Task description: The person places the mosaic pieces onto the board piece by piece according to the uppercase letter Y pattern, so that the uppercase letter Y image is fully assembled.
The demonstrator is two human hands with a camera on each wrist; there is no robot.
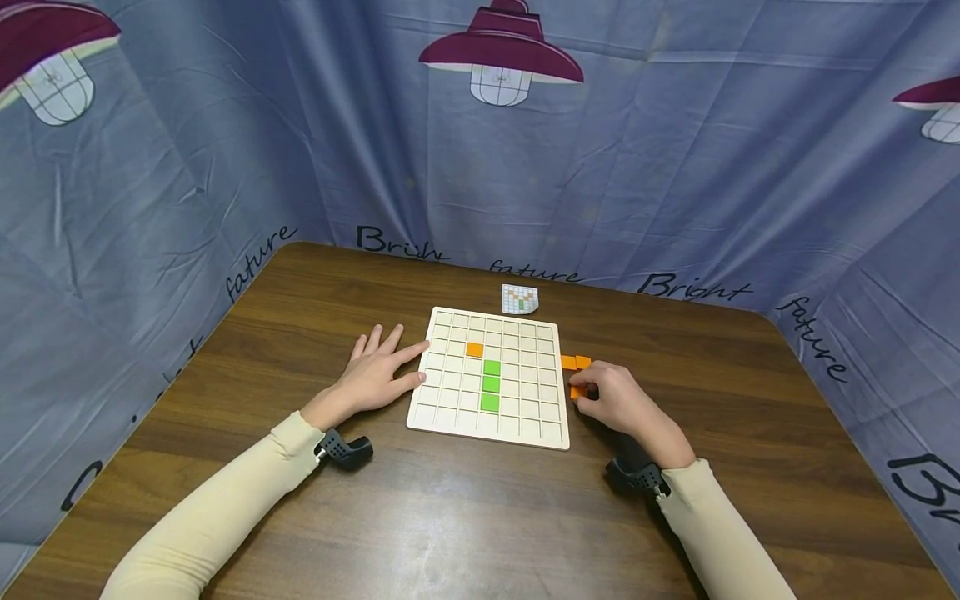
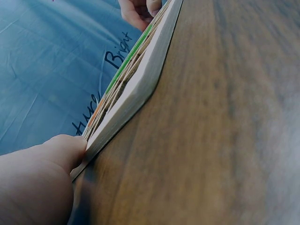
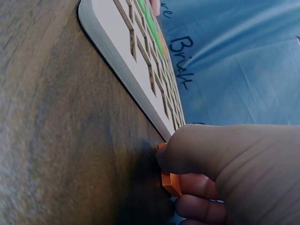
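A pale square grid board (image 1: 457,421) lies on the table, with three green tiles (image 1: 491,384) in one column and an orange tile (image 1: 475,350) up and to their left. My left hand (image 1: 372,375) rests flat, fingers spread, with index finger and thumb at the board's left edge. Right of the board, my right hand (image 1: 615,397) pinches another orange tile (image 3: 171,184) between thumb and fingers, low over the wood. Two more orange tiles (image 1: 576,362) lie just beyond that hand, beside the board's right edge.
Behind the board lies a small paper card (image 1: 521,299) printed with a coloured grid pattern. The brown wooden table (image 1: 420,517) is bordered at the back and sides by a blue curtain (image 1: 600,183) with lamps and lettering on it.
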